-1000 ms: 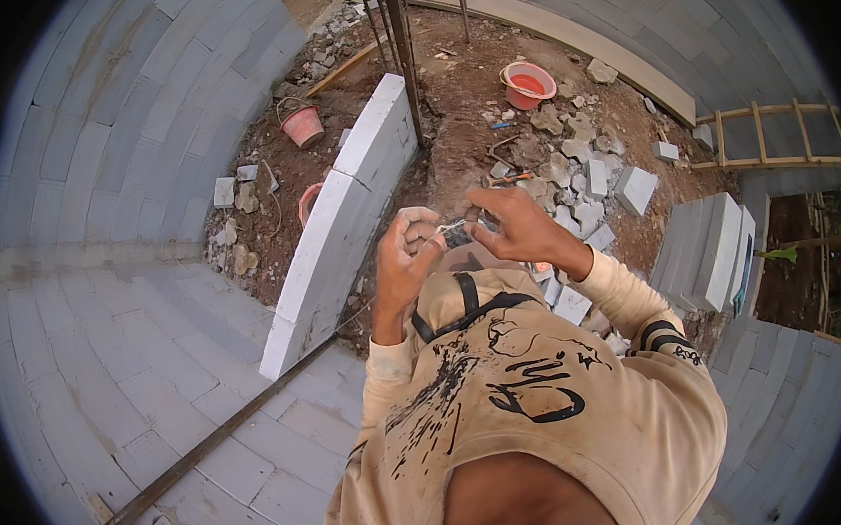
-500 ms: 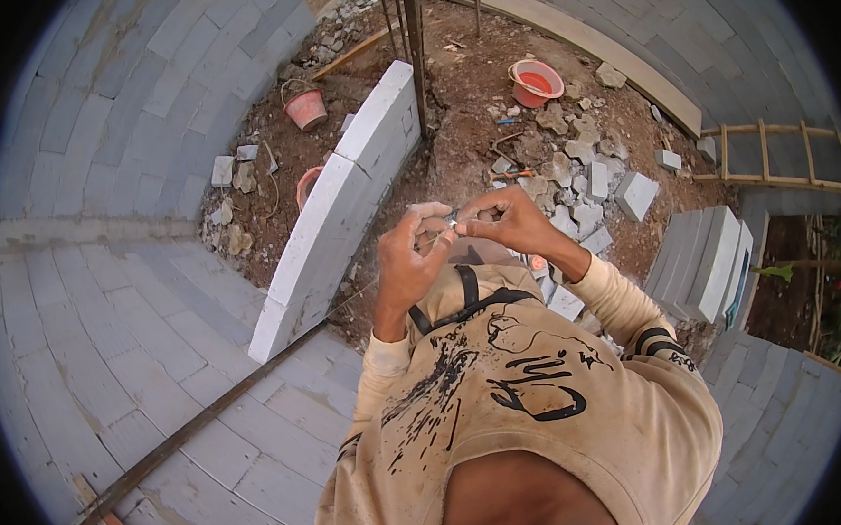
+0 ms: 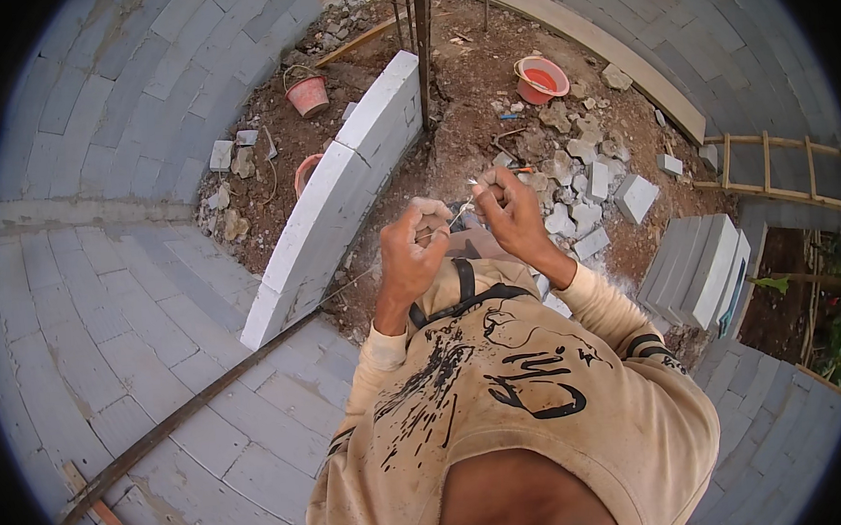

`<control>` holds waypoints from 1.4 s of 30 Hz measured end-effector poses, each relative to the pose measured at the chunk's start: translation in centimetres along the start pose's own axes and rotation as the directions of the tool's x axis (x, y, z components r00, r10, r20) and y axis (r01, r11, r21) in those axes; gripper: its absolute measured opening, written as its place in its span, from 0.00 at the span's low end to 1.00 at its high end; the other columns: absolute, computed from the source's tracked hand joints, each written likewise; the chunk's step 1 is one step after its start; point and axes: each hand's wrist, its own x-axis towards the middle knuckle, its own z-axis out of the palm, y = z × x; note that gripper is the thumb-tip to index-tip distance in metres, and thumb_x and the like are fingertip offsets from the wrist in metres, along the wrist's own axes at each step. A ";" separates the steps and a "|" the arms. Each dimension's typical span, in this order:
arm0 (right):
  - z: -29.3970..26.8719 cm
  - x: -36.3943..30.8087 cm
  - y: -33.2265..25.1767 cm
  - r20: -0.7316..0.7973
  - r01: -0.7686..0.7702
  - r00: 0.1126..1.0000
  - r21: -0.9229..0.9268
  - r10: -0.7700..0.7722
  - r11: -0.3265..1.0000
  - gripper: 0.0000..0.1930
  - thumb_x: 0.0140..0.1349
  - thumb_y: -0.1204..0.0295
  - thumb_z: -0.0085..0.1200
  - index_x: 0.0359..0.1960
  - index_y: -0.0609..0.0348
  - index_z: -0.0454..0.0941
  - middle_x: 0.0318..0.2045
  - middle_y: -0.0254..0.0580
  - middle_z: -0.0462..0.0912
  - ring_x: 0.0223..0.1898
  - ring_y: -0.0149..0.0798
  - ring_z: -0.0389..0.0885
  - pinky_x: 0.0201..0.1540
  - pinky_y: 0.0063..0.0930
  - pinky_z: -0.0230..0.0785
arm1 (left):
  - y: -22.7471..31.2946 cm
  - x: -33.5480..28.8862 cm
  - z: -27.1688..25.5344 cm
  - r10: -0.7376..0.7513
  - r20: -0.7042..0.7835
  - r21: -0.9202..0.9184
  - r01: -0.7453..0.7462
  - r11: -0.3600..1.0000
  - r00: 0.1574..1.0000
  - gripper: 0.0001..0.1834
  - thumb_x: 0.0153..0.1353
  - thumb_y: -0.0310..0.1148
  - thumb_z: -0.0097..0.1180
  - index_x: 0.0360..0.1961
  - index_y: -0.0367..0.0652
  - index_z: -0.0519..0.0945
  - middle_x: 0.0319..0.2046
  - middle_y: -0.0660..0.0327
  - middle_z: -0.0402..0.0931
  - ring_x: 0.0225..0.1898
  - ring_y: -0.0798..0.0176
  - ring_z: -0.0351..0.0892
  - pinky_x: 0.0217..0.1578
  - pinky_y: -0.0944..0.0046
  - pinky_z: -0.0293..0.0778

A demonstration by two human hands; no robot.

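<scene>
My left hand (image 3: 410, 249), fingers curled, pinches a thin pale string (image 3: 459, 213). The string spans the small gap to my right hand (image 3: 515, 221), whose thumb and fingers are closed on it too. A tiny shiny bit shows at the right fingertips; its kind is too small to make out. Beyond my left wrist a stretch of string slants down toward the foot of a low white block wall (image 3: 340, 186). That wall rises to the left of both hands, apart from them.
A red bucket (image 3: 308, 96) stands behind the low wall; a pink basin (image 3: 540, 80) lies ahead. Broken rubble (image 3: 581, 149) and loose blocks (image 3: 636, 198) cover soil at right, near stacked blocks (image 3: 692, 267) and a wooden ladder (image 3: 767, 168). A dark upright post (image 3: 424, 53) meets the wall's far end.
My hands have drawn apart: the right has moved slightly right and its fingertips have risen, while the left has stayed almost in place. More string now shows between them.
</scene>
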 end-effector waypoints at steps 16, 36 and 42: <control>-2.7 2.1 -0.7 0.179 0.301 0.950 -0.321 -0.255 0.898 0.08 0.67 0.73 0.58 0.41 0.65 0.75 0.24 0.56 0.77 0.24 0.58 0.75 0.27 0.41 0.66 | -2.9 3.3 0.7 -0.095 0.241 -0.024 0.104 0.994 0.966 0.17 0.67 0.38 0.62 0.47 0.35 0.81 0.31 0.63 0.81 0.32 0.71 0.76 0.36 0.67 0.73; -9.9 23.9 2.1 0.491 0.222 0.866 -0.212 -0.093 0.952 0.11 0.61 0.70 0.65 0.42 0.61 0.82 0.27 0.42 0.81 0.25 0.31 0.73 0.30 0.28 0.67 | -6.1 22.3 5.4 -0.028 -0.117 0.162 0.047 0.986 0.993 0.14 0.70 0.37 0.57 0.35 0.35 0.82 0.26 0.64 0.79 0.31 0.73 0.73 0.35 0.67 0.70; -11.7 31.0 3.3 0.506 0.413 0.810 -0.132 -0.297 0.901 0.13 0.58 0.69 0.64 0.43 0.63 0.84 0.32 0.58 0.84 0.32 0.58 0.84 0.34 0.40 0.73 | -6.1 28.3 6.8 -0.129 -0.158 0.090 0.144 0.986 0.979 0.13 0.70 0.35 0.55 0.35 0.36 0.81 0.24 0.65 0.77 0.29 0.73 0.71 0.34 0.67 0.69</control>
